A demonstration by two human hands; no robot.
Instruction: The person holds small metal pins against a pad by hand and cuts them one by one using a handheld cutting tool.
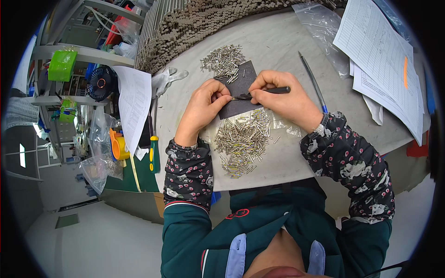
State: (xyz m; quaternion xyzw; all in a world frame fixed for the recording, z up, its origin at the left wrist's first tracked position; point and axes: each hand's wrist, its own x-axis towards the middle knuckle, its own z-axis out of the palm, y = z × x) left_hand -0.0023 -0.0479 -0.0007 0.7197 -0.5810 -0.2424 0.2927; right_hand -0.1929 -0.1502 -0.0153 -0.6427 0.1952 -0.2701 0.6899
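My left hand [204, 102] is closed in a pinch on a small metal pin [236, 98] above a dark square pad [237, 110]. Facing it, my right hand [285, 98] grips a slim black-handled tool [282, 90]. The tool's working end meets the pin at my left fingertips, and its exact shape is hidden there. On the near side of the pad lies a large heap of short metal pins [242, 141], partly on clear plastic. Beyond the pad's far edge is a smaller heap of similar pins [224, 60], with a few lying on the pad.
A stack of long metal rods [181, 39] lines the far left of the table. A pen [312, 78] and paper sheets [371, 46] lie to the right. On the left are a white glove [170, 78], a green-and-yellow screwdriver [154, 155], a yellow tape dispenser [119, 146] and a fan [100, 83].
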